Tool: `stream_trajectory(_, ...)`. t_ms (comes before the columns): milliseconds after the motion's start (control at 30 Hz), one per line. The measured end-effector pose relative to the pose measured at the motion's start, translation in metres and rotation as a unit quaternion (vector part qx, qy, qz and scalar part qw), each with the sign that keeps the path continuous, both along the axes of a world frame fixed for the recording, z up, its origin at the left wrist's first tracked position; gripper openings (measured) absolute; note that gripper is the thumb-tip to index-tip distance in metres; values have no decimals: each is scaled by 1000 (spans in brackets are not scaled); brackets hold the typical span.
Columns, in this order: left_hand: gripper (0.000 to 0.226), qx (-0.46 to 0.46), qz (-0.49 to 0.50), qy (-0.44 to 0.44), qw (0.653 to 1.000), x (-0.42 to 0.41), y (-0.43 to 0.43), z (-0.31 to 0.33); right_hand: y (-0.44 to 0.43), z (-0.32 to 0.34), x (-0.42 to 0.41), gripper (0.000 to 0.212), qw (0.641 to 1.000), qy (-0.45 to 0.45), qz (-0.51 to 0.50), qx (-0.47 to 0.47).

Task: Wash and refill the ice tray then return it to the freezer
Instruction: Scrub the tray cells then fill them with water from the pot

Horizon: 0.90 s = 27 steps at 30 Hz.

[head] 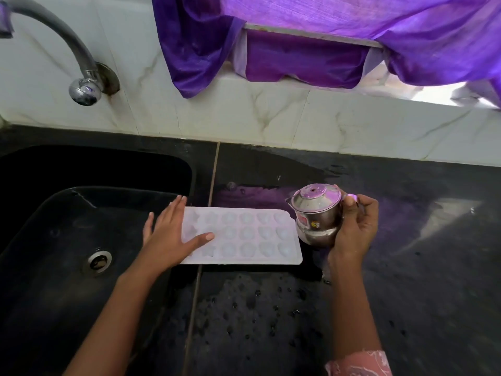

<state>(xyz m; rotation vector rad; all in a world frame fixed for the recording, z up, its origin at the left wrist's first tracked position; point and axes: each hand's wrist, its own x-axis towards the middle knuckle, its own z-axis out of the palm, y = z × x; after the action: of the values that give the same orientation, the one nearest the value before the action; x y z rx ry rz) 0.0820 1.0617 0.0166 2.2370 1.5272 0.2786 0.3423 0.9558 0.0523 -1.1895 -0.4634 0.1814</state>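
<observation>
A white ice tray (252, 236) with several shaped cups lies flat on the wet black counter, its left end at the sink's edge. My left hand (170, 234) rests on that left end with fingers spread straight, the thumb lying across the cups. My right hand (352, 229) grips a small steel pot (315, 213) with a lid and a spout, held just past the tray's right end, spout pointing left toward the tray.
A black sink (67, 226) with a round drain (100, 260) fills the left side. A steel tap (81, 85) juts from the marble-tiled wall above it. Water drops cover the black counter (257, 308) in front. Purple curtain (311, 36) hangs over the window ledge behind.
</observation>
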Motion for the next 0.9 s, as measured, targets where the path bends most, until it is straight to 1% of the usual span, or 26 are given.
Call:
stream_trajectory(200, 142, -72, -42, 72, 994, -16, 0, -3, -2, 0, 1, 21, 1000, -1, 7, -15)
stream_trajectory(300, 160, -97, -71, 68, 990, -19, 1, -3, -3, -2, 2, 23, 999, -9, 3, -34)
stream_trajectory(333, 161, -103, -80, 66, 989, -19, 2, -2, -3, -3, 2, 23, 999, -10, 1, -40)
stream_trajectory(600, 162, -118, -91, 59, 987, -18, 4, -5, -4, -1, 0, 32, 998, -28, 9, -57)
stream_trajectory(733, 149, -125, -83, 46, 988, -17, 0, -4, -4, -2, 0, 36, 997, -34, 8, -71)
stream_trajectory(900, 145, -130, -77, 38, 988, -16, -2, -4, -4, -4, 2, 34, 997, -33, 1, -74)
